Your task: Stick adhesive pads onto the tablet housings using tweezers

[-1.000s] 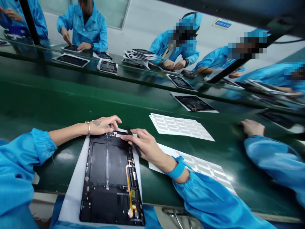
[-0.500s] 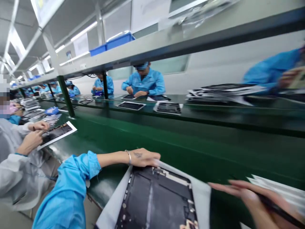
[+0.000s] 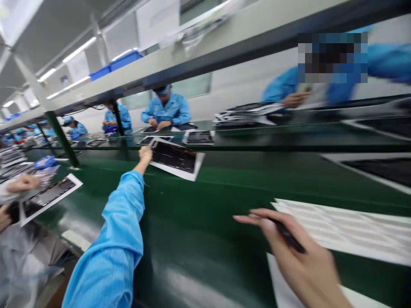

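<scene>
My left hand (image 3: 145, 155) reaches far forward over the green bench. Its fingers are closed on the left edge of a white sheet (image 3: 193, 174) that carries a dark tablet housing (image 3: 173, 156) with small parts along its edges. Sheet and housing are held slightly tilted near the bench's far side. At the right, my right hand (image 3: 302, 256) is wrapped around a slim black pen-like tool (image 3: 287, 236), with its index finger stretched forward. Beneath and beside that hand lie white sheets with rows of pale strips (image 3: 346, 231).
A raised ledge (image 3: 244, 143) runs along the far side, holding more tablet housings (image 3: 199, 137) and a stack of them (image 3: 247, 113). Co-workers in blue sit beyond it. On my left, a person's hand (image 3: 24, 183) is beside another housing (image 3: 51, 196). A shelf (image 3: 205, 64) hangs overhead.
My left hand has carried the sheet and tablet housing from close in front of me to the far side of the bench. The view has swung right. My right hand still grips its black tool.
</scene>
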`<state>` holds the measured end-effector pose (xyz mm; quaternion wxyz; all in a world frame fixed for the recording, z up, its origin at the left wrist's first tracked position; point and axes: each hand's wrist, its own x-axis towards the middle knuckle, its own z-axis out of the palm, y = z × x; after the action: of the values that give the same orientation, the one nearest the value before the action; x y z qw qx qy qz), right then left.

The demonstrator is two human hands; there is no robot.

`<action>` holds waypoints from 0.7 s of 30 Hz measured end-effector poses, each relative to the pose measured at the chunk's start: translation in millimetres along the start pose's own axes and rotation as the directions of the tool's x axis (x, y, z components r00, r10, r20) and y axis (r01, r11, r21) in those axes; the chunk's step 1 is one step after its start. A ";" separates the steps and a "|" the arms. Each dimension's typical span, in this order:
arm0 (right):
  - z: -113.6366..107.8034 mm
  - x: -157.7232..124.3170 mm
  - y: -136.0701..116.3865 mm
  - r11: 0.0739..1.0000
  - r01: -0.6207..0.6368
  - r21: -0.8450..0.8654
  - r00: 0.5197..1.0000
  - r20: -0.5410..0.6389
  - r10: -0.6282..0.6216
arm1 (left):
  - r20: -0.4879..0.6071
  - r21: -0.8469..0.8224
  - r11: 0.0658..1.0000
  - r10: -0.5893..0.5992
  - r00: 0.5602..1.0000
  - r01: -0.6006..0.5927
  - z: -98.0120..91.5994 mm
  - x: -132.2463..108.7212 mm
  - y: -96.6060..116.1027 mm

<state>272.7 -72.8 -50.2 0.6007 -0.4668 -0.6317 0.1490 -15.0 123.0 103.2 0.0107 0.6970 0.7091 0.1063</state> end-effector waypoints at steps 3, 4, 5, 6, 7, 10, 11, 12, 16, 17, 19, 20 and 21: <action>1.6 4.3 -13.1 1.000 0.022 -0.014 1.000 0.003 -0.022 | -0.044 0.028 0.998 0.050 0.998 -0.049 -4.7 8.7 -5.9; 2.4 4.9 -14.6 0.999 0.033 -0.019 0.999 0.015 -0.033 | -0.060 0.033 0.997 0.077 0.995 -0.075 -2.7 9.9 -8.0; 3.1 5.3 -15.1 0.999 0.041 -0.024 0.999 0.036 -0.040 | -0.069 0.035 0.993 0.113 0.991 -0.111 1.4 9.4 -9.3; 3.7 6.2 -14.7 0.998 0.046 -0.031 0.997 0.061 -0.044 | -0.069 0.034 0.987 0.160 0.985 -0.158 7.7 6.7 -9.4; 4.1 8.4 -13.4 0.998 0.048 -0.039 0.995 0.091 -0.044 | -0.056 0.028 0.976 0.217 0.974 -0.216 16.0 1.4 -8.3; 1.9 32.0 -1.2 0.990 0.044 -0.135 0.982 0.189 -0.018 | 0.053 -0.020 0.901 0.434 0.899 -0.434 49.1 -30.1 -0.2; -1.6 46.9 6.5 0.971 0.042 -0.233 0.976 0.219 0.011 | 0.099 -0.044 0.860 0.511 0.854 -0.509 61.0 -44.8 2.4; -7.3 64.8 16.0 0.922 0.035 -0.387 0.970 0.237 0.062 | 0.158 -0.071 0.802 0.596 0.787 -0.593 72.6 -60.4 4.1; -50.9 144.1 62.7 0.652 -0.038 -0.757 0.963 0.146 0.225 | 0.312 -0.149 0.574 0.800 0.512 -0.805 109.9 -113.7 3.7; -64.4 160.2 74.0 0.595 -0.062 -0.802 0.961 0.113 0.252 | 0.294 -0.153 0.561 0.812 0.505 -0.813 116.2 -121.7 3.2; -89.7 183.7 94.0 0.479 -0.108 -0.871 0.953 0.046 0.298 | 0.242 -0.140 0.556 0.821 0.516 -0.819 124.7 -131.2 3.0; -100.3 191.4 102.4 0.427 -0.120 -0.896 0.948 0.025 0.318 | 0.213 -0.127 0.555 0.825 0.524 -0.822 127.2 -133.5 3.1; -109.2 196.8 109.7 0.378 -0.127 -0.917 0.941 0.009 0.339 | 0.182 -0.110 0.554 0.828 0.531 -0.825 128.8 -134.7 3.1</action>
<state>446.8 94.9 15.1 0.1602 -0.7836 -0.5939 -0.0876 12.8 7.0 -40.1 0.0386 0.9560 0.2895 0.0276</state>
